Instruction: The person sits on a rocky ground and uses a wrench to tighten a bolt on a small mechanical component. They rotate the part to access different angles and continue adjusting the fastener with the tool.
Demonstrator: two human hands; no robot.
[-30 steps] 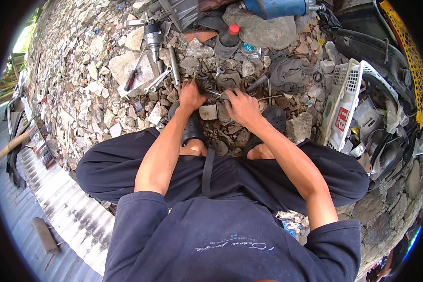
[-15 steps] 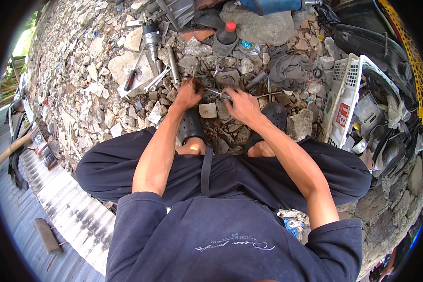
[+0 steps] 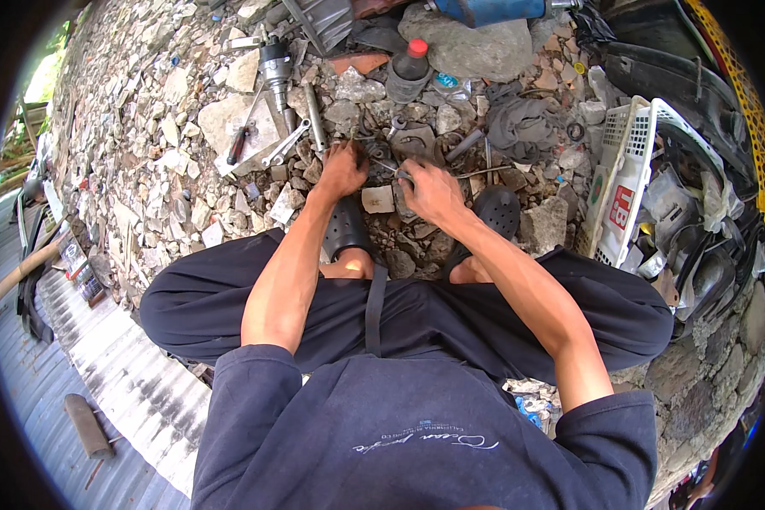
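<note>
My left hand (image 3: pixel 342 172) is closed, its fingers curled down over a dark, greasy metal part (image 3: pixel 364 153) near the ground. Most of that part is hidden under the fingers. To its right, my right hand (image 3: pixel 432 192) grips what looks like a screwdriver (image 3: pixel 388 167). Its thin bright shaft points left toward the dark part, and the palm covers much of the handle. Just beyond the hands lie a greyish flat metal piece (image 3: pixel 418 144) and a short metal cylinder (image 3: pixel 464 146). A pale square stone (image 3: pixel 377 200) sits between my shoes.
Left of the hands, a combination wrench (image 3: pixel 286 143), a metal rod (image 3: pixel 314 117) and a dark-handled screwdriver (image 3: pixel 238 144) lie near a flat stone. Farther off stand a red-capped bottle (image 3: pixel 411 61) and a shock-absorber-like part (image 3: pixel 274 72). A grey rag (image 3: pixel 523 123) and white basket (image 3: pixel 642 140) lie right.
My right hand has shifted slightly left, bringing the tool in it closer to my left hand. The left hand stays nearly where it was.
</note>
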